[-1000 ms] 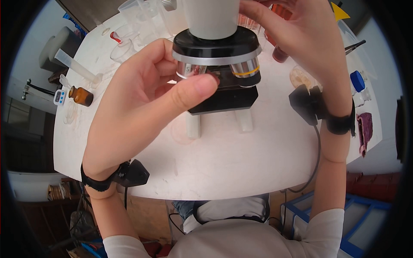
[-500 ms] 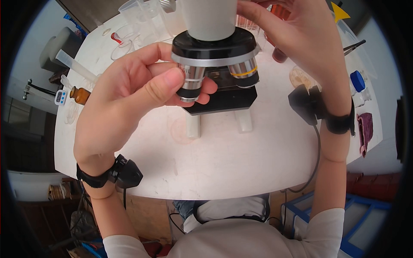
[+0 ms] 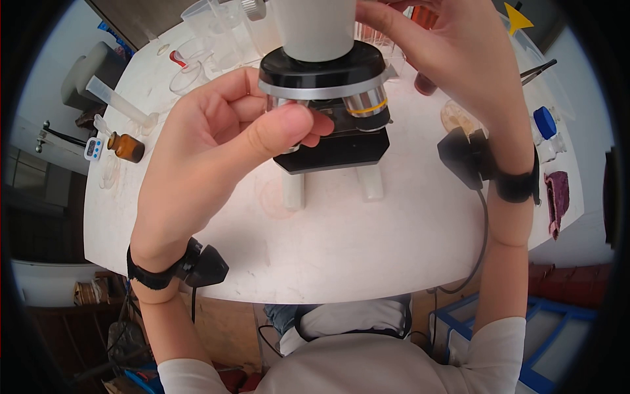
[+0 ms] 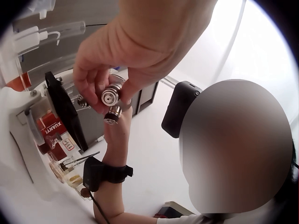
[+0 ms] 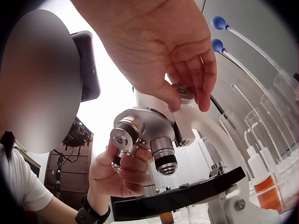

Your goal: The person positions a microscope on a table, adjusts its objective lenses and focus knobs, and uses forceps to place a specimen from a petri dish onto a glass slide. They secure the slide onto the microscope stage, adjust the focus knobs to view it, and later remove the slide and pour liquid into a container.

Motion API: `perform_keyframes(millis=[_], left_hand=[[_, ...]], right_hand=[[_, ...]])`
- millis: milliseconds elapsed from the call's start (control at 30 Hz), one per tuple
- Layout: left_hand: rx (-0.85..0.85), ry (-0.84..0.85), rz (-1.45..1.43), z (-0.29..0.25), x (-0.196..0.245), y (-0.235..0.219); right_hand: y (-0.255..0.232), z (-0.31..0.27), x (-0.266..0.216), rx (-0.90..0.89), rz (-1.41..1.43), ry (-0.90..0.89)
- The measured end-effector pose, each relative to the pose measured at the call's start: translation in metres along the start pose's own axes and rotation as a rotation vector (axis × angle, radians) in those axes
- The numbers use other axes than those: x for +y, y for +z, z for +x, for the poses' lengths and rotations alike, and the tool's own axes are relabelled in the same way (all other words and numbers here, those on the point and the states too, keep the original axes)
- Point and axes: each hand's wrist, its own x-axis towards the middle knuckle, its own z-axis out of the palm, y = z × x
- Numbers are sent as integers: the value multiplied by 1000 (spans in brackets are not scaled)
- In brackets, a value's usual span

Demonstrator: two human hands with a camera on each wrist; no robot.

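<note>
A white microscope (image 3: pixel 319 29) stands on the table, its black stage (image 3: pixel 335 154) beneath the silver objectives. The left hand (image 3: pixel 190 154) has its thumb and fingers round one objective, partly hidden in the head view. In the left wrist view that objective (image 4: pixel 110 97) lies between thumb and fingers. The yellow-ringed objective (image 3: pixel 367 107) is just to the right of this hand. In the right wrist view, the right hand (image 5: pixel 159 51) pinches a knurled knob (image 5: pixel 183 94) on the microscope; its fingertips are hidden behind the tube in the head view.
Clear beakers and cylinders fill the back left. A brown bottle (image 3: pixel 126 147) and a small timer (image 3: pixel 93 149) lie at the left. On the right are a blue-capped jar (image 3: pixel 544 123), a purple cloth (image 3: pixel 558 197) and a yellow funnel (image 3: pixel 518 20).
The left hand moved left and showed the objective, then came back right, its thumb now covering part of it. The microscope's upper part sits slightly further left. The right hand stays at the microscope.
</note>
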Motion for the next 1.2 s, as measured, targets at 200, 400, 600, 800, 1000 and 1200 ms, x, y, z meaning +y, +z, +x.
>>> perform_keyframes(millis=[200,400,600,800,1000,1200], left_hand=[[-26,-3,-72,-4,-1,-5],[-116,-40,-167,-5,2,-4],[-58,-3,-127,-5,-2,-2],[-89,29,-41,1,-5,-6],[-129,23,-48,0,-1,-9],[-256,-71,-218,2,3,-19]], right_hand=[[1,0,0,14,2,-17],[1,0,-1,6,4,-11],[1,-1,0,10,3,-21],[0,3,-4,-12,4,110],[0,3,-3,-19,2,117],[8,3,14,22,61,66]])
